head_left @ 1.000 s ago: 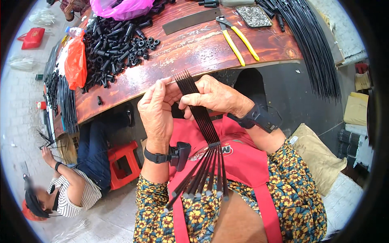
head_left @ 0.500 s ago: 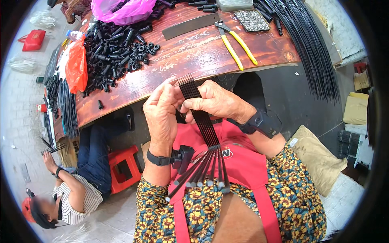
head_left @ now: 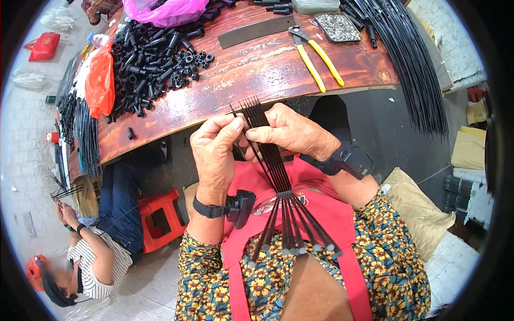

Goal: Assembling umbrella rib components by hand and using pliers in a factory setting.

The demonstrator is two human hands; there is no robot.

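My right hand (head_left: 294, 132) grips a flat bundle of thin black rods (head_left: 277, 167), its thumb laid across them below their upper tips. A grey band gathers the rods at my apron, and beneath it they fan out into thicker, blunt ends over my lap. My left hand (head_left: 214, 152) is closed in a pinch at the bundle's left side. Between its thumb and finger is a single rod (head_left: 233, 111), whose tip stands apart from the others. Some fingertips are hidden behind the rods.
The glossy wooden table (head_left: 235, 95) ahead carries yellow-handled pliers (head_left: 321, 59), a flat metal blade (head_left: 257, 32), a tray of small metal bits (head_left: 338, 28), heaped black plastic parts (head_left: 155, 67) and long black rods (head_left: 415, 75). At left, a co-worker (head_left: 101, 267) sits near a red stool (head_left: 160, 219).
My left fingers have drawn one rod's tip away from the row. The fanned lower ends have swung to the right, and my right hand still grips the bundle.
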